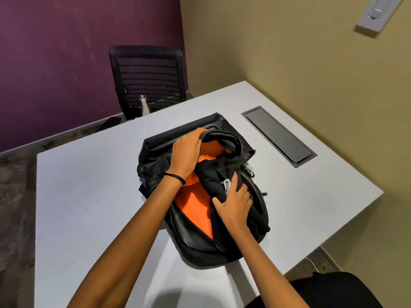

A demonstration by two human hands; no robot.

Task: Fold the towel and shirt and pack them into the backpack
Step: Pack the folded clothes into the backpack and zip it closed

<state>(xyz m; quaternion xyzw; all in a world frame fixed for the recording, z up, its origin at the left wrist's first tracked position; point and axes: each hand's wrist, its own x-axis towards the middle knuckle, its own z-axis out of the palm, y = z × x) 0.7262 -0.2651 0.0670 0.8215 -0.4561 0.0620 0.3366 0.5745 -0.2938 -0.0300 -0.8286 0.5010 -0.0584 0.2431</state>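
Here the black shirt [213,174] is seen half inside the open backpack [193,236], bunched over orange fabric [195,210] that may be towel or lining. It is pinched between thumb and curled fingers of the right grip [233,205]; the bag's mouth rim is clasped by the left grip [188,156]. The backpack is laid flat mid-counter [89,196], near a black hatch [278,134]

- We note the backpack [195,238] lying open on the table [89,196], with orange cloth [193,203] inside it.
- Left hand [186,155] grips the backpack's far rim.
- Right hand [233,205] clasps the black shirt [213,174], half inside the backpack's mouth.
- Chair [149,78] beyond the backpack.
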